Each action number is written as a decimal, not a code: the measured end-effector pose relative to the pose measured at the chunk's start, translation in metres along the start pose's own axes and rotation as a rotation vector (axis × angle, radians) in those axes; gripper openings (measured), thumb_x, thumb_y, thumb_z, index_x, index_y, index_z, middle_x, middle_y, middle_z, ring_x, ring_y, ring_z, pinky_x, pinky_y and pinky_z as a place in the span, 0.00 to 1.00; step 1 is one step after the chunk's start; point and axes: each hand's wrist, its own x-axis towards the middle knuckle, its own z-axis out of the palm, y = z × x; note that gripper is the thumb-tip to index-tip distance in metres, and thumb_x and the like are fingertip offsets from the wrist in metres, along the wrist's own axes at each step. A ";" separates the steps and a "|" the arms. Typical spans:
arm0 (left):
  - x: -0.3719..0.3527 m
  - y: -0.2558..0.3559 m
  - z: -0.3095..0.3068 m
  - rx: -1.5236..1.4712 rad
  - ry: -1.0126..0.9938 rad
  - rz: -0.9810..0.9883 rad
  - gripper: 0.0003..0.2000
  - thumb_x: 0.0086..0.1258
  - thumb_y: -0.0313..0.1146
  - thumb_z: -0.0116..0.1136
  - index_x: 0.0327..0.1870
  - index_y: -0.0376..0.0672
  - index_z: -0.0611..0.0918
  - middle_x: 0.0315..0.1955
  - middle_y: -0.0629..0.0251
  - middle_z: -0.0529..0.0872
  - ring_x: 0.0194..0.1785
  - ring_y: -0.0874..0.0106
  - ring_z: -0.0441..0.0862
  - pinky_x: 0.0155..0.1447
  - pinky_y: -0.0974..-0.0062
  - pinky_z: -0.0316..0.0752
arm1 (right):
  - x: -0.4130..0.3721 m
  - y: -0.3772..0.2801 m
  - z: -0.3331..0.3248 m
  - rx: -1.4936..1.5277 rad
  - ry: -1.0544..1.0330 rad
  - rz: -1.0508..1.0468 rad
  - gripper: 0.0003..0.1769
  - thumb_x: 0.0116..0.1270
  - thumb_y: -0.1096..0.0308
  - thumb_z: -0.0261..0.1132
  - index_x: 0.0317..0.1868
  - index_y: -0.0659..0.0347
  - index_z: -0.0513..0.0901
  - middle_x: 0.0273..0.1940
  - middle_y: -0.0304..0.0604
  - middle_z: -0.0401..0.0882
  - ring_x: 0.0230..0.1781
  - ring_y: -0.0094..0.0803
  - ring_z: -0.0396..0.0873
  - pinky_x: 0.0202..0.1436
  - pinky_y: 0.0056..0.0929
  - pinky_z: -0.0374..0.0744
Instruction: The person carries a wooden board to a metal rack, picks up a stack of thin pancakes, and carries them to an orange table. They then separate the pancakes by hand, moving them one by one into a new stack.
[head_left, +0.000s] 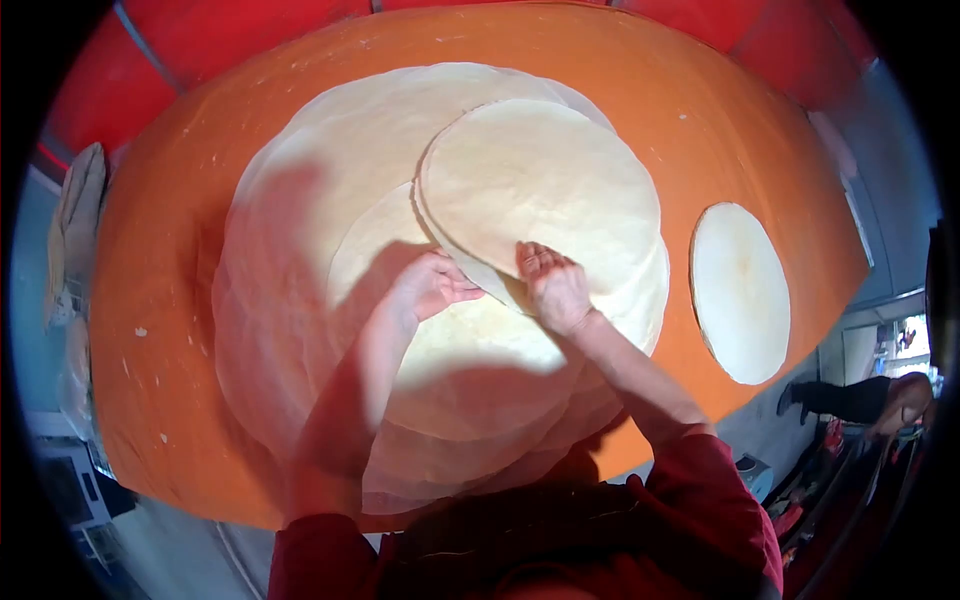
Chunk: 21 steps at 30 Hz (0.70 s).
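Observation:
Thin round flatbreads (300,290) lie overlapping in a wide, pale layer on the orange cloth. On top, toward the right, rests a smaller stack of round flatbreads (545,180), its near edge slightly lifted. My right hand (555,287) is closed at this near edge, fingers curled on the top flatbread. My left hand (432,285) has its fingers pinched together at the stack's lower-left edge, seemingly on a flatbread's rim; the fingertips are partly hidden. Under my hands another round flatbread (470,350) lies flat.
A separate round flatbread (742,292) lies on the orange cloth (160,370) at the right. Red padding (240,40) borders the far side. Folded fabric (75,220) hangs at the left edge. A person (870,397) is in the background at the lower right.

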 end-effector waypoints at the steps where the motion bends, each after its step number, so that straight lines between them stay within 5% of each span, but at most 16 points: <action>1: -0.002 0.001 0.004 -0.031 -0.035 0.012 0.11 0.61 0.26 0.42 0.41 0.30 0.74 0.42 0.48 0.77 0.48 0.60 0.74 0.56 0.68 0.67 | -0.004 -0.007 -0.005 0.003 0.065 -0.028 0.24 0.46 0.65 0.61 0.44 0.70 0.71 0.34 0.53 0.75 0.34 0.40 0.76 0.33 0.33 0.76; 4: -0.003 -0.001 0.022 -0.825 0.043 0.021 0.11 0.61 0.25 0.41 0.41 0.29 0.74 0.42 0.48 0.76 0.49 0.60 0.73 0.57 0.68 0.66 | -0.009 -0.016 -0.010 0.196 0.082 0.120 0.27 0.49 0.60 0.61 0.44 0.72 0.70 0.41 0.58 0.74 0.41 0.44 0.75 0.40 0.34 0.76; 7: -0.004 0.011 0.031 -0.316 0.131 0.291 0.13 0.61 0.23 0.37 0.44 0.28 0.71 0.44 0.45 0.74 0.52 0.56 0.71 0.59 0.66 0.63 | 0.000 -0.015 -0.026 0.212 0.081 0.145 0.18 0.52 0.65 0.58 0.41 0.68 0.74 0.36 0.51 0.77 0.33 0.42 0.77 0.35 0.35 0.76; 10: -0.009 0.013 0.028 -1.448 -0.303 0.309 0.15 0.63 0.28 0.37 0.47 0.26 0.68 0.48 0.42 0.71 0.54 0.50 0.66 0.62 0.59 0.59 | 0.028 0.026 -0.024 0.278 -0.116 0.159 0.10 0.49 0.70 0.57 0.34 0.59 0.78 0.23 0.49 0.76 0.22 0.45 0.75 0.25 0.38 0.75; 11: -0.010 0.014 0.027 -1.397 -0.145 0.244 0.17 0.63 0.30 0.37 0.48 0.26 0.67 0.48 0.41 0.69 0.55 0.49 0.65 0.62 0.57 0.57 | 0.044 0.041 -0.039 0.418 -0.064 0.187 0.05 0.48 0.72 0.56 0.26 0.60 0.78 0.18 0.53 0.73 0.22 0.48 0.74 0.26 0.38 0.74; 12: -0.011 0.017 0.027 -1.341 0.009 0.186 0.18 0.63 0.32 0.37 0.49 0.26 0.66 0.49 0.39 0.68 0.55 0.47 0.64 0.63 0.54 0.56 | 0.072 0.030 -0.088 0.240 -0.125 0.215 0.03 0.46 0.74 0.55 0.20 0.61 0.76 0.19 0.54 0.72 0.22 0.50 0.73 0.27 0.39 0.73; 14: -0.016 0.046 0.041 -1.355 0.334 0.014 0.23 0.64 0.42 0.37 0.50 0.28 0.65 0.49 0.38 0.67 0.56 0.44 0.62 0.63 0.51 0.54 | 0.097 0.012 -0.137 0.213 -0.032 0.005 0.08 0.52 0.71 0.59 0.22 0.66 0.71 0.16 0.58 0.65 0.19 0.52 0.66 0.22 0.40 0.66; 16: -0.015 0.046 0.053 -1.362 0.391 -0.056 0.22 0.65 0.43 0.37 0.50 0.31 0.66 0.49 0.39 0.68 0.55 0.45 0.62 0.62 0.52 0.55 | 0.107 -0.019 -0.181 0.265 -0.085 -0.067 0.08 0.55 0.70 0.59 0.23 0.66 0.73 0.14 0.53 0.68 0.18 0.46 0.70 0.24 0.35 0.70; 18: -0.025 0.051 0.058 -1.356 0.426 -0.045 0.21 0.65 0.43 0.38 0.51 0.33 0.67 0.47 0.42 0.69 0.53 0.48 0.64 0.59 0.53 0.59 | 0.107 -0.030 -0.221 0.414 -0.008 0.101 0.07 0.56 0.70 0.58 0.30 0.67 0.77 0.21 0.44 0.76 0.21 0.34 0.75 0.30 0.29 0.74; 20: -0.051 0.067 0.060 -1.345 0.463 0.051 0.20 0.66 0.42 0.40 0.53 0.37 0.67 0.44 0.47 0.72 0.50 0.54 0.68 0.55 0.56 0.64 | 0.112 -0.024 -0.250 1.009 -0.082 0.446 0.08 0.56 0.72 0.57 0.29 0.68 0.79 0.24 0.46 0.79 0.25 0.27 0.75 0.31 0.29 0.73; 21: -0.064 0.074 0.060 -1.339 0.485 0.101 0.20 0.66 0.41 0.41 0.53 0.38 0.67 0.43 0.49 0.73 0.48 0.58 0.70 0.52 0.58 0.67 | 0.111 -0.003 -0.245 1.316 -0.057 0.372 0.11 0.58 0.71 0.57 0.35 0.73 0.78 0.34 0.46 0.78 0.33 0.25 0.76 0.39 0.27 0.75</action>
